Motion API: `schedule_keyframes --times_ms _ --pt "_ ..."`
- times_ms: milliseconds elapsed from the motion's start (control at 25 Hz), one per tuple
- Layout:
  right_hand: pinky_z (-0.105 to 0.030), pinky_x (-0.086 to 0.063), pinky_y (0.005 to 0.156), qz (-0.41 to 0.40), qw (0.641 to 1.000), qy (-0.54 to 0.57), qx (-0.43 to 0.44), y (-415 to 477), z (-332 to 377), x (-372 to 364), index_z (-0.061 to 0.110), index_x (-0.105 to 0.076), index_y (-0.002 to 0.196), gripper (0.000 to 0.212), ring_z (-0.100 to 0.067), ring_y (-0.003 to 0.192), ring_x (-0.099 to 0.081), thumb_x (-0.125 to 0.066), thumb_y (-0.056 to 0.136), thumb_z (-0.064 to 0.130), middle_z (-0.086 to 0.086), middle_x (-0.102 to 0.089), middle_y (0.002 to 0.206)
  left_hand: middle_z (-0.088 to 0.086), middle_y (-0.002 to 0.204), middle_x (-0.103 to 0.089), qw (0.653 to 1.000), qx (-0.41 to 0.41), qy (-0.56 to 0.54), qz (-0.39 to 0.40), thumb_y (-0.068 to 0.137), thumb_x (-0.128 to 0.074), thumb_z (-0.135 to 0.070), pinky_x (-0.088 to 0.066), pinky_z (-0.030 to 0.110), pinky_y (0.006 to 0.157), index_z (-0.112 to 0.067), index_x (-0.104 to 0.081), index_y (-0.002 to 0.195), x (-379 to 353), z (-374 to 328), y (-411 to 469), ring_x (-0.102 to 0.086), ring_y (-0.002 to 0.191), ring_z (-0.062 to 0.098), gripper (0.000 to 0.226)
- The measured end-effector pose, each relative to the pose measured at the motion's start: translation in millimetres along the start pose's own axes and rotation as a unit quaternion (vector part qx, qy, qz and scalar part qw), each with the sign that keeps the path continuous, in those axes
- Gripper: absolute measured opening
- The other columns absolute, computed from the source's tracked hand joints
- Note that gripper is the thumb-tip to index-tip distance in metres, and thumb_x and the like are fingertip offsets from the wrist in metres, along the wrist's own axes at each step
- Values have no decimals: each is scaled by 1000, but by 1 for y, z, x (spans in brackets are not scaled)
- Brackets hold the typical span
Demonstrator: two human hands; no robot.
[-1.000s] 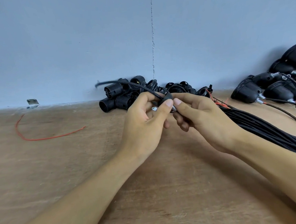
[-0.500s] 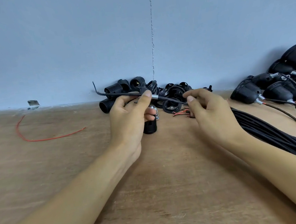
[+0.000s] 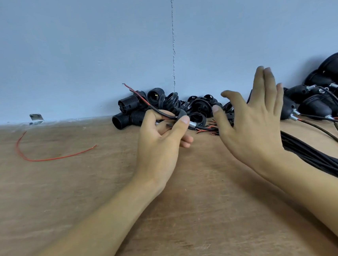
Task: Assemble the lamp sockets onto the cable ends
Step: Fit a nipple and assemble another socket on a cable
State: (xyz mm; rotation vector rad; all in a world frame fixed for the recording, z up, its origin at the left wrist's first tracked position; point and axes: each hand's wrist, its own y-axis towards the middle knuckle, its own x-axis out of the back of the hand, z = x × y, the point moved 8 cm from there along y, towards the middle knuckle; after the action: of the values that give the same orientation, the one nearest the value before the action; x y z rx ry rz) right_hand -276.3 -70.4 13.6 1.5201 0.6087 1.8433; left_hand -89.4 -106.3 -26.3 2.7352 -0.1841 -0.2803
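- The left hand (image 3: 161,141), at the centre of the frame, is gripping a thin black cable (image 3: 155,111), with the thumb pressing it against the curled fingers.
- The cable is running from a red-tipped end, up and to the left of the hand and in front of the wall (image 3: 74,54), down through the fist and out to the right.
- A small dark socket part (image 3: 181,114) is sitting on the cable just above the thumb tip, and a silvery metal sleeve (image 3: 192,124) is showing just right of the thumb.
- The right hand (image 3: 252,126), right of centre, is hovering wide open, fingers straight and spread, holding nothing and staying apart from the cable.
- A heap of loose black sockets (image 3: 129,111) is lying against the wall, behind the left hand.
- Sockets already on cables (image 3: 314,107) are lying at the right edge of the frame.
- A thick bundle of black cables (image 3: 322,160) is stretching along the table (image 3: 88,197) towards the lower right, passing under the right wrist.
- A loose red wire (image 3: 49,159) is lying at the left, with a small metal bracket (image 3: 36,117) above it at the wall's foot.
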Motion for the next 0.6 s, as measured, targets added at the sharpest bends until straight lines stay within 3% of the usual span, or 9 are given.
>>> schedule_keyframes --times_ms 120,200,280,320,400,480,600 --pt "-55 5 122 2 999 -35 42 -2 7 0 15 -58 128 40 -44 151 7 -56 94 37 -33 -3 161 8 86 -74 1000 12 12 21 94 -71 -10 -55 22 61 -8 -56 104 -6 3 -4 -72 67 20 18" --pt "-53 -4 124 4 995 22 99 -5 18 0 14 -64 121 30 -43 150 -14 -56 97 30 -26 -32 156 9 88 -75 999 30 10 38 93 -72 -9 -58 27 63 -7 -56 104 -11 8 -8 -73 69 22 19" --pt "-46 -34 112 48 984 125 115 -9 28 -4 17 -67 108 24 -33 127 -52 -48 103 29 -9 -66 119 9 86 -75 998 44 6 47 93 -72 -8 -59 29 65 -4 -56 105 -14 13 -9 -73 71 23 20" --pt "-43 -45 95 83 978 159 105 -12 31 -8 19 -65 102 27 -28 105 -60 -42 104 33 -3 -69 98 10 85 -75 998 46 2 43 93 -72 -7 -59 29 65 -4 -55 105 -14 13 -10 -74 72 23 20" --pt "-44 -47 67 138 971 175 86 -17 35 -17 21 -56 88 34 -27 73 -56 -34 103 41 2 -59 71 11 82 -75 999 35 -10 16 93 -72 -9 -58 27 66 -5 -55 103 -8 10 -7 -75 72 24 19" --pt "-41 -42 56 122 975 156 105 -18 39 -11 22 -46 77 38 -26 62 -50 -32 102 47 6 -49 62 9 78 -75 999 18 -22 -23 92 -72 -15 -58 28 66 -8 -56 100 2 2 -2 -74 72 24 19" --pt "-33 -37 53 5 982 88 165 -13 48 14 22 -59 76 40 -21 62 -52 -41 105 42 6 -52 66 5 74 -72 994 25 -62 -81 95 -70 -13 -57 28 62 -9 -56 96 16 -2 3 -73 67 24 15"
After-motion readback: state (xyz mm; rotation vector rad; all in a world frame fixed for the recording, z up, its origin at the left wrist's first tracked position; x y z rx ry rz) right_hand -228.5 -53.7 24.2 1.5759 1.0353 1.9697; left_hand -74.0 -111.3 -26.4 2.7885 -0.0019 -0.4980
